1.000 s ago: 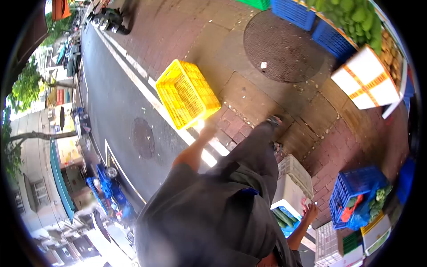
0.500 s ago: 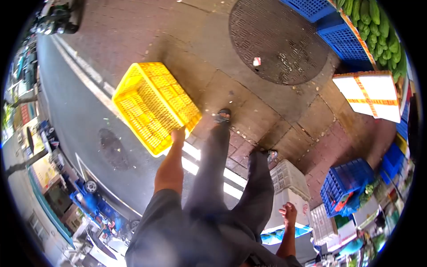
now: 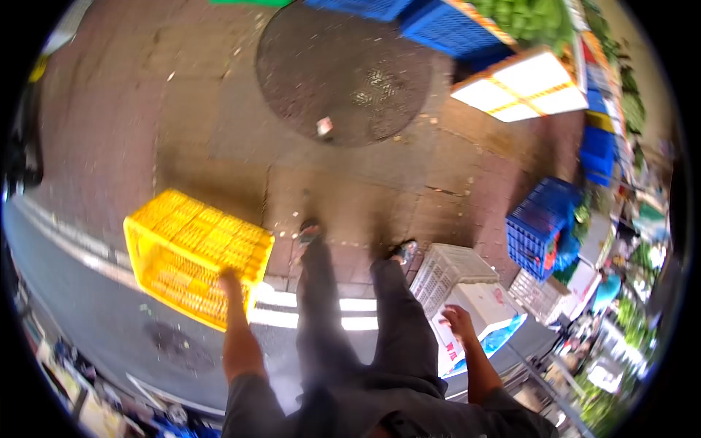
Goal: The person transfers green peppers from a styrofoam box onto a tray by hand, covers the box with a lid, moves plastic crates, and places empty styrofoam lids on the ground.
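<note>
My left hand (image 3: 231,280) grips the near side of an empty yellow plastic crate (image 3: 197,248). The crate is tilted on its side, its opening facing down and left in the view, near the white road lines. On the other side, my right hand (image 3: 458,321) hangs over a white foam box (image 3: 482,306), fingers apart and somewhat curled, with nothing seen in them. Whether it touches the box is unclear. Against the box stands a whitish slatted crate (image 3: 449,270).
A blue crate (image 3: 531,226) with bagged produce stands at the right. Farther up are a white box with orange tape (image 3: 522,86), blue crates (image 3: 453,31) and green vegetables (image 3: 522,18). A round manhole cover (image 3: 343,73) lies in the pavement.
The view has swung round toward the pavement. The yellow crate has turned in my left hand and sits farther left. My right hand has come off the foam box's edge and opened.
</note>
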